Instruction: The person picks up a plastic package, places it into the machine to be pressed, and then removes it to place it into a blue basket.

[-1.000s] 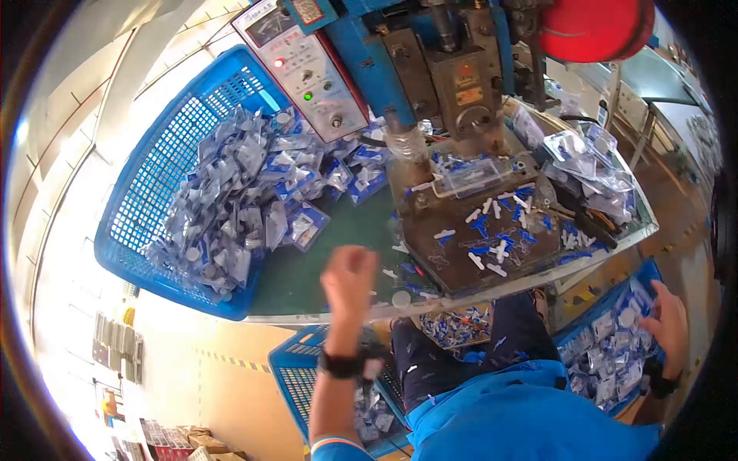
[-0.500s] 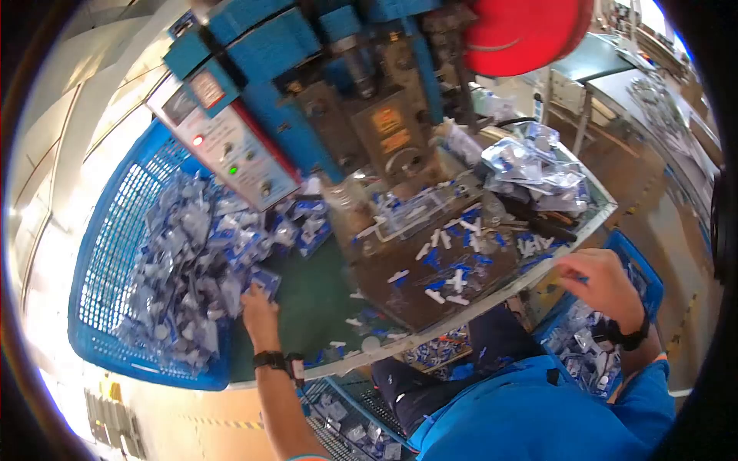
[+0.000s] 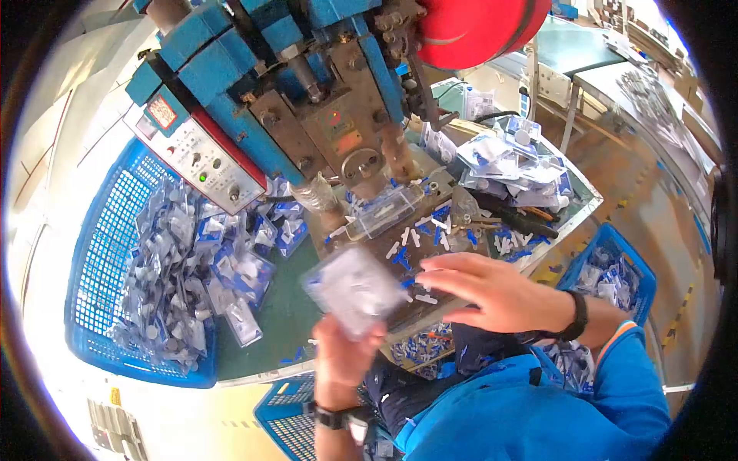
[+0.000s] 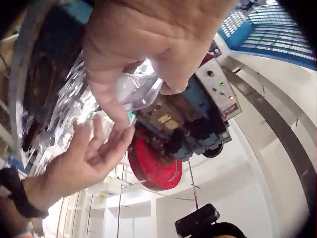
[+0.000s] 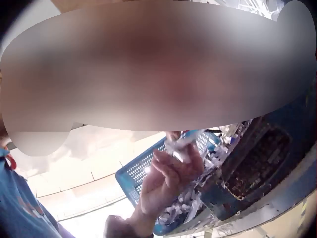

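Note:
A clear plastic blister pack [image 3: 355, 288], blurred in the head view, is pinched by my left hand [image 3: 344, 353] over the front of the bench. In the left wrist view the pack [image 4: 136, 91] sits between thumb and fingers. My right hand [image 3: 500, 296] holds nothing, its fingers extended toward the pack from the right. Small white and blue plastic pieces [image 3: 407, 250] lie scattered on the dark press plate beyond the hands. The right wrist view is largely blurred out, though the left hand [image 5: 171, 183] shows below.
A blue basket [image 3: 92, 253] heaped with similar packs stands on the left of the green bench top [image 3: 288, 307]. Behind is a blue press [image 3: 254, 123] with a control box [image 3: 192, 157]. More packs [image 3: 515, 161] are piled at right. Another blue basket [image 3: 642, 284] stands lower right.
My left hand reached to the heap at the basket, then came back right with a blister pack. The right hand moved in from the far right toward it. The head view has shifted.

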A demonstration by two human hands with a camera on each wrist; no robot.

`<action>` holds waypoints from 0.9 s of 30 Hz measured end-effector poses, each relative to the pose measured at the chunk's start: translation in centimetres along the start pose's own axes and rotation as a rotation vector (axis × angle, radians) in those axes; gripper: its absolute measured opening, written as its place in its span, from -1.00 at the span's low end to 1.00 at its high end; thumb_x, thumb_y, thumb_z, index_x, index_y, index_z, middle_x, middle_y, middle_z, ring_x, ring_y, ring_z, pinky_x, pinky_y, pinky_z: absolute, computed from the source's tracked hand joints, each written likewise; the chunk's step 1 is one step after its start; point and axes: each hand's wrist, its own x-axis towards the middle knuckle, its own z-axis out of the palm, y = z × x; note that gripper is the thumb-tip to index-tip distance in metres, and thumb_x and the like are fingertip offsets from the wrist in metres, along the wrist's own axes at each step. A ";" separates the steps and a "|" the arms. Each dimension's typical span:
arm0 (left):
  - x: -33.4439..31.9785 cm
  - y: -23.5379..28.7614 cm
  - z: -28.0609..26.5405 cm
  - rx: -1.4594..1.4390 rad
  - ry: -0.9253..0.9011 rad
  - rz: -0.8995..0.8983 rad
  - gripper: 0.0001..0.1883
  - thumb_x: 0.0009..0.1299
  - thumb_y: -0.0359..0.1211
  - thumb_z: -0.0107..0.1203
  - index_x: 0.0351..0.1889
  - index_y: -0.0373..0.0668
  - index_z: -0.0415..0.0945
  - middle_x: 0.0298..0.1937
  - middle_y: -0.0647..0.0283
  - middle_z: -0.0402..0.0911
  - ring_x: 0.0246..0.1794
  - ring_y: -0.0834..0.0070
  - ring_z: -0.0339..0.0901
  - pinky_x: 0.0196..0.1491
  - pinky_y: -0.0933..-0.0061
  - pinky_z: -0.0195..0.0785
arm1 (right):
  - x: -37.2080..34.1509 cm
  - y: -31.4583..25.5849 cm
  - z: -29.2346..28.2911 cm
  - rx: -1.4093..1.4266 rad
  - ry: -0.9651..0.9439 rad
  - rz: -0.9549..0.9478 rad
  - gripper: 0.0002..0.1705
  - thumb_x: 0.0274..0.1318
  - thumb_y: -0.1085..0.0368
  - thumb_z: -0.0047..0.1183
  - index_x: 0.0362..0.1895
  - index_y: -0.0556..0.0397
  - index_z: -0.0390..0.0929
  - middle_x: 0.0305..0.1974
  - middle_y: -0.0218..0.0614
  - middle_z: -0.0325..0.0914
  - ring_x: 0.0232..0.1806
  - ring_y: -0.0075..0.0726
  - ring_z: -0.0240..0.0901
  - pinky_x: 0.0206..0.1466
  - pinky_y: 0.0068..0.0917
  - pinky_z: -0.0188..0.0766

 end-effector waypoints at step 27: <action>7.3 -1.8 4.4 1.939 0.072 0.959 -0.69 0.18 -0.49 0.32 -0.09 -0.26 0.65 0.13 0.00 0.57 0.22 -0.05 0.48 0.17 0.11 0.41 | 3.1 6.9 2.3 -0.411 0.203 -0.156 -0.80 -0.01 0.29 0.23 -0.26 0.08 0.63 -0.14 -0.35 0.55 0.05 -0.18 0.55 -0.07 -0.35 0.59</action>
